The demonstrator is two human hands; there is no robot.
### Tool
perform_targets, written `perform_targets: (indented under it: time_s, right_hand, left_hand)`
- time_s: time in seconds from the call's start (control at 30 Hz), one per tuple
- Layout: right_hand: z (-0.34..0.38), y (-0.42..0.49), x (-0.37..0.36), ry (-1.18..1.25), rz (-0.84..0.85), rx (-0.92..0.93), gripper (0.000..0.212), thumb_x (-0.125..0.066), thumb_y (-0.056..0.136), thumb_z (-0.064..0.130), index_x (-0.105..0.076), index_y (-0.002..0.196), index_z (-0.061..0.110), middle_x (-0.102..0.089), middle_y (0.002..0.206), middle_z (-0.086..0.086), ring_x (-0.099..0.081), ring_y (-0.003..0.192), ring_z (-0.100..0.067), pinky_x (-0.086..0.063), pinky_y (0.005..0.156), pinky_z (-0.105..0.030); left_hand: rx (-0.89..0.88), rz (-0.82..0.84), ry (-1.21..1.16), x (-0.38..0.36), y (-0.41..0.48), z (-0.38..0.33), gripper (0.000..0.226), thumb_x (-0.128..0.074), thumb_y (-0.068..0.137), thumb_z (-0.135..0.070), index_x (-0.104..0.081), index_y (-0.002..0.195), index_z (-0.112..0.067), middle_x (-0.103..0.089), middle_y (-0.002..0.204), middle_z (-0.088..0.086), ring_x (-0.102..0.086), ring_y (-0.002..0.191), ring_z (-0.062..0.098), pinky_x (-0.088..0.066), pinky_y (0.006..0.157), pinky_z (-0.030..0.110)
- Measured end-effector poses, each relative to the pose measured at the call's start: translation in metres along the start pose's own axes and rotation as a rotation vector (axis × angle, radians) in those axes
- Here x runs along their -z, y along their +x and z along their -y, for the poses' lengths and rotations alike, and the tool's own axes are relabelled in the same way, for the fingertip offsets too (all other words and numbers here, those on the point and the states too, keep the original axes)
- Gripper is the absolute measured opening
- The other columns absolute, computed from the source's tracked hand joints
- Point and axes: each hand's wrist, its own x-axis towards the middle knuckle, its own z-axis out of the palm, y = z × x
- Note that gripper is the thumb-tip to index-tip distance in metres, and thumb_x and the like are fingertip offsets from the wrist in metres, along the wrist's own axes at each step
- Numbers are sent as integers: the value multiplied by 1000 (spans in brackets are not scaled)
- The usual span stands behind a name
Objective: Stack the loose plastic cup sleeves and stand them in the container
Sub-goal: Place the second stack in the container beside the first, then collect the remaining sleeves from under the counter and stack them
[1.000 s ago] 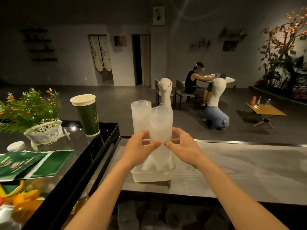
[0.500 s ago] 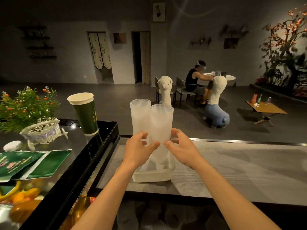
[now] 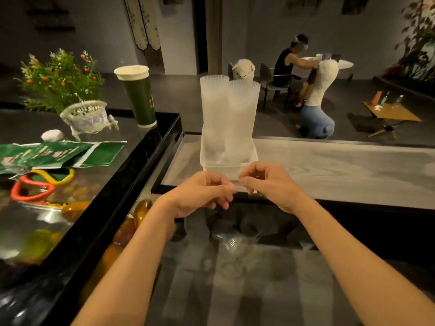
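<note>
We record two stacks of cup sleeves [image 3: 242, 118] standing upright, side by side and touching, in the clear container [image 3: 222, 170] on the desk [image 3: 329, 165] at frame centre. Just below it hang the left hand [image 3: 202, 192] and the right hand [image 3: 270, 184]. Their fingers [image 3: 221, 184] are loosely curled and grip nothing. We cannot confirm contact with the container.

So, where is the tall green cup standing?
In the head view, the tall green cup stands upper left, between the flower basket and the cup sleeves.

Both hands [image 3: 204, 191] released the cup sleeves [image 3: 229, 118], withdrawing.
</note>
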Motion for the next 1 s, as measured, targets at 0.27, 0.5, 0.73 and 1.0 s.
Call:
perform_targets:
  time_s: [0.27, 0.5, 0.73, 1.0]
  right_hand:
    - [-66, -28, -71, -59, 162, -261, 6, -69, 91, 13, -74, 96, 12, -75, 86, -7, -70, 72, -11, -48, 59, -15]
    - [-139, -40, -150, -300, 267, -354, 28, -61, 92, 7, -64, 118, 16, -62, 111, 3, -62, 106, -17, -48, 88, -22]
    - [-155, -27, -201, -527, 412, -313, 60, -47, 96, 9, -34, 155, 13, -26, 165, -6, -22, 152, -24, -21, 123, -35]
    - [-177, -53, -205, -383, 160, -448, 46, -58, 96, 26, -51, 138, 8, -69, 97, -4, -64, 102, -25, -48, 91, -33]
  left_hand:
    - [272, -249, 251, -11, -28, 121, 16, -76, 90, -24, -72, 105, -20, -74, 98, -1, -71, 93, 12, -54, 73, 19]
    - [486, -456, 245, -49, -47, 211, 23, -74, 89, -20, -64, 109, -13, -66, 108, 0, -64, 106, 18, -52, 91, 31]
    - [699, -664, -372, -65, -41, 250, 39, -77, 85, -20, -62, 120, -12, -68, 109, 7, -67, 98, 21, -57, 82, 36]
    - [755, -647, -575, -80, -36, 249, 43, -54, 100, -42, -59, 135, -18, -64, 131, 4, -58, 120, 21, -43, 107, 38]
